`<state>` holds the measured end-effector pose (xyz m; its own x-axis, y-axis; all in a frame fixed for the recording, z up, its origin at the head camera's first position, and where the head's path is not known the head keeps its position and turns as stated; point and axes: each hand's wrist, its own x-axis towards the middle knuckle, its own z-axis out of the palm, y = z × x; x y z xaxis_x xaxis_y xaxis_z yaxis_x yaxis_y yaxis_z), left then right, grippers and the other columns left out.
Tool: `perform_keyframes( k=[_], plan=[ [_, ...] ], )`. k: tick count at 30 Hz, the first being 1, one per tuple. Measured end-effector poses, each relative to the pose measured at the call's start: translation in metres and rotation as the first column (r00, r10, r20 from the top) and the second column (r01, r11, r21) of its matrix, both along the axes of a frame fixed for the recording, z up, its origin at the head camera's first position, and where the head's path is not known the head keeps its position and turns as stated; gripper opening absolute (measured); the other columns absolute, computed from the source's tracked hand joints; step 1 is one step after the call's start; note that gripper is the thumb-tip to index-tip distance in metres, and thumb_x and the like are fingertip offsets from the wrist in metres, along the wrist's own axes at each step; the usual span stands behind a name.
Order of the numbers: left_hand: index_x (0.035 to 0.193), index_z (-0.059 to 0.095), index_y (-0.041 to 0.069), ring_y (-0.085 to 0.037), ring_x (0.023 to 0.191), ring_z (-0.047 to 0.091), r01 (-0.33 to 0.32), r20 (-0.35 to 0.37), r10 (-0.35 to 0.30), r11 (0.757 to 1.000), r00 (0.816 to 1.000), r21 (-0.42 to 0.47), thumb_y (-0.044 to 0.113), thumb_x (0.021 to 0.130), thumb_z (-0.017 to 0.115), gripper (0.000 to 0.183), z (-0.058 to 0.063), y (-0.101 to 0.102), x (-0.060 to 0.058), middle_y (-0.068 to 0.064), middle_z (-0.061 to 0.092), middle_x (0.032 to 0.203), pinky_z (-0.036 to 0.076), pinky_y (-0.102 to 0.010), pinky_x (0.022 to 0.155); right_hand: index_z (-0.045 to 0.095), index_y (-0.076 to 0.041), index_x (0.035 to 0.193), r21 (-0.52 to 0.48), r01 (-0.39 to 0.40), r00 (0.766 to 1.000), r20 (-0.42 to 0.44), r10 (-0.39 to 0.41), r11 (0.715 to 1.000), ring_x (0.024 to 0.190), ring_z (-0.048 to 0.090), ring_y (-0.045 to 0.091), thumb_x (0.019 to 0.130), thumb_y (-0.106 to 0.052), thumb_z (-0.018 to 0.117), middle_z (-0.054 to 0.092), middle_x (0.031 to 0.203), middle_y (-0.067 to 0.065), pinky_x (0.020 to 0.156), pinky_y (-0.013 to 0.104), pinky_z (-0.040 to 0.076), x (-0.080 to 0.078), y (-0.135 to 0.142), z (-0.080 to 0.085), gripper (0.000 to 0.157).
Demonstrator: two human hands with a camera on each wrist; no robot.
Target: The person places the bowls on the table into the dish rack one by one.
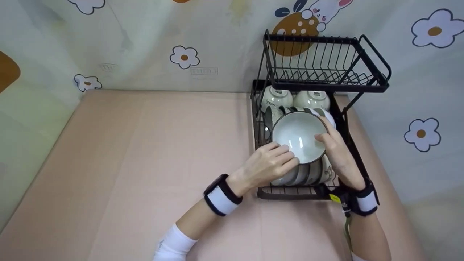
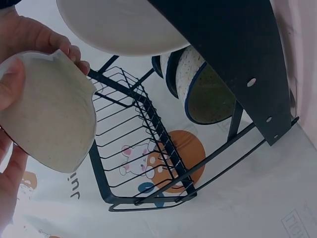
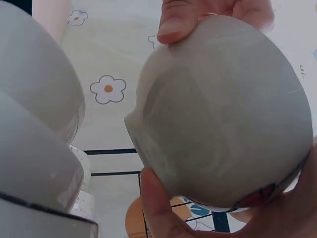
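Note:
In the head view a white bowl point(image 1: 295, 130) with a dark rim is tilted, its inside facing up, above the lower tier of a black dish rack point(image 1: 282, 195). My left hand point(image 1: 270, 163) pinches its near left rim with curled fingers. On the right side my right hand point(image 1: 337, 156) grips it, the thumb inside the rim. The pale bowl point(image 2: 49, 109) also shows in the left wrist view, held between fingers. In the right wrist view the bowl's outside point(image 3: 223, 109) fills the middle, with a red patch near its lower edge.
Several dishes point(image 1: 302, 175) stand in a row on the lower tier, below the held bowl. Two upturned bowls point(image 1: 277, 97) sit at the back. An upper wire tier point(image 1: 330, 87) overhangs them. The pink tabletop point(image 1: 181, 145) extends left, and a patterned curtain point(image 1: 145, 43) hangs behind.

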<state>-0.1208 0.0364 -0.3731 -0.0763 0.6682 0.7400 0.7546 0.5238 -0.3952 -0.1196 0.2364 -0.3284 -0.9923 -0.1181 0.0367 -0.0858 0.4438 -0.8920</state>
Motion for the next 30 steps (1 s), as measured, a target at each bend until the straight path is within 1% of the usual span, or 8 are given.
perform_keyframes(
  k=[5, 9, 14, 16, 20, 25, 28, 30],
  plan=[
    [0.091, 0.067, 0.021, -0.005, 0.082, 0.062, 0.053, 0.007, -0.053, 0.998, 0.999, 0.036, 0.019, 0.088, 0.062, 0.006, 0.002, 0.001, 0.003, 0.011, 0.07, 0.086, 0.05, -0.014, 0.074, 0.04, -0.015, 0.142, -0.001, 0.015, 0.997, -0.074, -0.015, 1.0, 0.115, 0.048, 0.019, 0.089, -0.007, 0.033, 0.045, 0.139, 0.007, 0.097, 0.031, 0.042, 0.002, 0.003, 0.002, 0.055],
    [0.086, 0.068, 0.019, -0.004, 0.077, 0.062, 0.074, -0.017, -0.073, 0.991, 0.997, 0.116, 0.026, 0.087, 0.066, 0.008, 0.005, -0.001, 0.001, 0.011, 0.07, 0.082, 0.05, -0.013, 0.071, 0.038, -0.01, 0.143, 0.037, 0.054, 0.991, -0.122, -0.049, 0.998, 0.13, 0.04, 0.027, 0.089, -0.006, 0.031, 0.041, 0.147, 0.013, 0.109, 0.054, 0.032, 0.003, 0.011, 0.006, 0.054],
    [0.08, 0.068, 0.016, -0.004, 0.062, 0.059, -0.055, 0.208, 0.032, 0.993, 0.978, 0.105, 0.029, 0.087, 0.065, 0.015, 0.003, -0.006, -0.003, 0.008, 0.07, 0.073, 0.043, -0.011, 0.055, 0.04, -0.012, 0.142, 0.119, 0.185, 0.97, -0.178, -0.163, 0.976, 0.126, 0.044, 0.039, 0.09, -0.009, 0.032, 0.045, 0.144, 0.019, 0.1, 0.068, 0.034, 0.005, 0.026, 0.011, 0.052],
    [0.082, 0.067, 0.015, -0.005, 0.058, 0.057, -0.137, 0.365, 0.118, 0.99, 0.924, 0.026, 0.028, 0.091, 0.061, 0.017, 0.001, -0.009, -0.004, 0.007, 0.068, 0.071, 0.04, -0.012, 0.05, 0.042, -0.012, 0.141, 0.15, 0.239, 0.956, -0.209, -0.205, 0.959, 0.123, 0.047, 0.041, 0.09, -0.009, 0.033, 0.047, 0.143, 0.019, 0.097, 0.068, 0.038, 0.005, 0.031, 0.013, 0.052],
    [0.084, 0.066, 0.013, -0.008, 0.053, 0.053, -0.261, 0.557, 0.314, 0.949, 0.769, -0.176, 0.034, 0.096, 0.051, 0.029, -0.004, -0.014, -0.007, 0.004, 0.063, 0.064, 0.034, -0.015, 0.044, 0.043, -0.012, 0.14, 0.201, 0.319, 0.929, -0.257, -0.265, 0.926, 0.116, 0.052, 0.045, 0.089, -0.008, 0.034, 0.049, 0.14, 0.022, 0.088, 0.064, 0.045, 0.005, 0.042, 0.015, 0.051],
    [0.084, 0.068, 0.01, -0.013, 0.052, 0.052, -0.324, 0.681, 0.453, 0.891, 0.575, -0.319, 0.038, 0.095, 0.054, 0.034, -0.007, -0.016, -0.01, -0.001, 0.064, 0.067, 0.032, -0.02, 0.042, 0.044, -0.013, 0.139, 0.272, 0.403, 0.902, -0.279, -0.33, 0.874, 0.094, 0.062, 0.043, 0.092, -0.01, 0.035, 0.057, 0.125, 0.033, 0.066, 0.029, 0.051, 0.004, 0.055, 0.018, 0.049],
    [0.084, 0.071, 0.008, -0.015, 0.053, 0.054, -0.338, 0.721, 0.497, 0.865, 0.484, -0.37, 0.039, 0.092, 0.058, 0.034, -0.01, -0.017, -0.011, -0.004, 0.067, 0.071, 0.035, -0.022, 0.042, 0.044, -0.014, 0.14, 0.337, 0.454, 0.885, -0.281, -0.372, 0.825, 0.066, 0.059, 0.027, 0.092, -0.013, 0.035, 0.063, 0.108, 0.032, 0.052, 0.022, 0.044, 0.004, 0.063, 0.02, 0.049],
    [0.083, 0.072, 0.008, -0.016, 0.054, 0.056, -0.34, 0.732, 0.512, 0.856, 0.45, -0.39, 0.039, 0.091, 0.06, 0.034, -0.011, -0.017, -0.011, -0.005, 0.068, 0.072, 0.038, -0.023, 0.042, 0.043, -0.014, 0.141, 0.385, 0.476, 0.876, -0.279, -0.392, 0.791, 0.058, 0.05, 0.018, 0.091, -0.015, 0.034, 0.065, 0.103, 0.029, 0.048, 0.023, 0.042, 0.004, 0.067, 0.021, 0.05]
  ],
)
